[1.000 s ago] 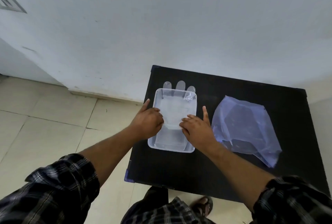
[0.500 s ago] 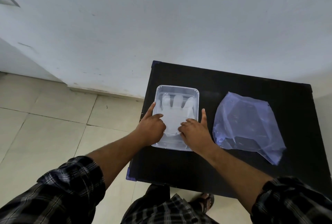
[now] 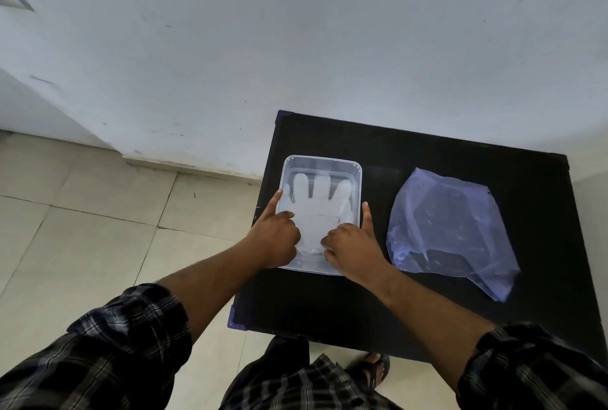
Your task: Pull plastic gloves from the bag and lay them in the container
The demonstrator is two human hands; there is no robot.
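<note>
Pressing glove [image 3: 317, 212] into container [image 3: 357, 170], both hands [image 3: 317, 241] curled.

A black table [image 3: 427, 311] carries a clear container [image 3: 322, 161] and, apart, a bluish plastic bag [image 3: 450, 228].

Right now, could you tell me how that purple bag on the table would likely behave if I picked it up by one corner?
The bag would probably droop limply: it is thin, see-through film lying flat and creased on the table. It looks very light. It may feel slippery, since the plastic looks glossy.
</note>
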